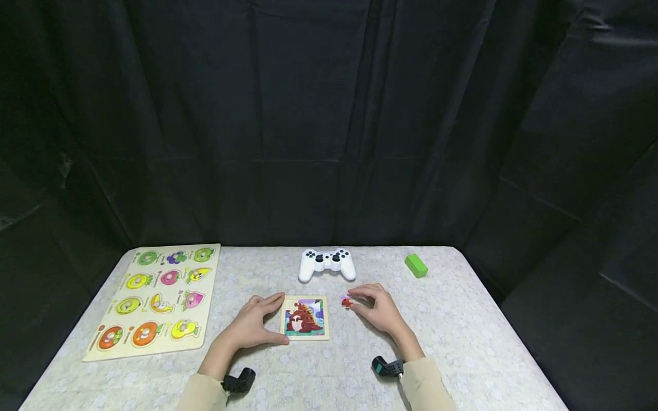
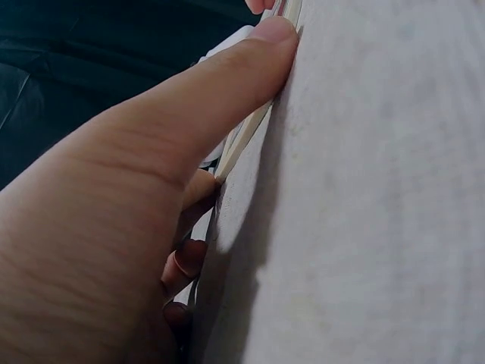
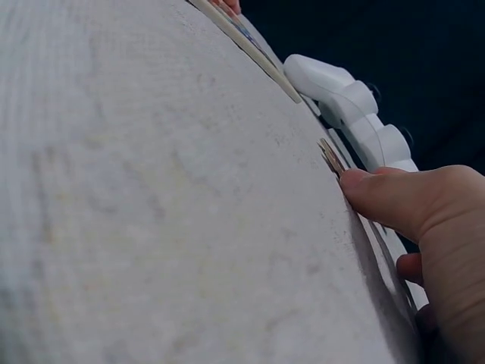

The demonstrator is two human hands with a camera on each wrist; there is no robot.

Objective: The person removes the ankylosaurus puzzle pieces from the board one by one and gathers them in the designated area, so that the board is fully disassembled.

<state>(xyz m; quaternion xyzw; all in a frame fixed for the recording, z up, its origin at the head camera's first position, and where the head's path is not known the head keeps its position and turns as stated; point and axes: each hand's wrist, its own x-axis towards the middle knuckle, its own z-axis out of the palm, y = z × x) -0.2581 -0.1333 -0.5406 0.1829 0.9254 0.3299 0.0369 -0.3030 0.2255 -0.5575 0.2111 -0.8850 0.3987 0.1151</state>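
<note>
A small square wooden jigsaw puzzle [image 1: 307, 318] with a reddish-brown spiky animal picture lies flat at the front middle of the table. Bare pale wood shows at the picture's upper left. My left hand [image 1: 253, 323] holds the puzzle's left side, thumb at the near corner and forefinger at the far one; in the left wrist view the thumb [image 2: 250, 57] presses the frame's edge. To the right of the puzzle, my right hand [image 1: 377, 308] pinches a small red and purple puzzle piece [image 1: 346, 302] between thumb and fingers. The right wrist view shows this piece [image 3: 331, 157] edge-on, close to the tabletop.
A white game controller [image 1: 327, 264] sits behind the puzzle. A green block [image 1: 416, 266] lies at the back right. On the left is a large wooden fruit peg board [image 1: 154, 302]. Black curtain [image 1: 308, 125] hangs behind the patterned tablecloth [image 1: 478, 342].
</note>
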